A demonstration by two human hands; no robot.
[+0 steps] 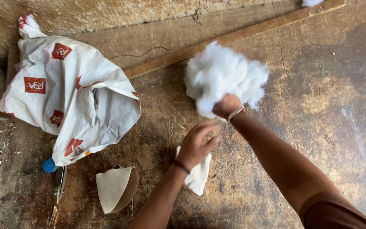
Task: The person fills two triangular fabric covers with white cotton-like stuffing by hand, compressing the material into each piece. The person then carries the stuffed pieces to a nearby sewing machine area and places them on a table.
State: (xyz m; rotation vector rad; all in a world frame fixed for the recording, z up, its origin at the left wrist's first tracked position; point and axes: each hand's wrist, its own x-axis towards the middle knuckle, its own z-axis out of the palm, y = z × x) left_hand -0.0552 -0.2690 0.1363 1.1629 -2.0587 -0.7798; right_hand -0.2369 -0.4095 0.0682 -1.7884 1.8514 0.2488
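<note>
Right hand (226,105) clenched on white stuffing clump (223,74), left hand (195,145) fingers apart, pressing white fabric piece (200,176), worn wooden table (318,106), crumpled plastic bag (68,89) nearby

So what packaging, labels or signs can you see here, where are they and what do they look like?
Plastic bag: left of the hands on the worn wooden worktop, crumpled, white with red square logo patches.
No other labels, signs or screens show.

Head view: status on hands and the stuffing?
Right hand gripping white stuffing, lifted. Left hand pressing white cloth piece on workbench. Plastic bag off left, not obstructing.
</note>
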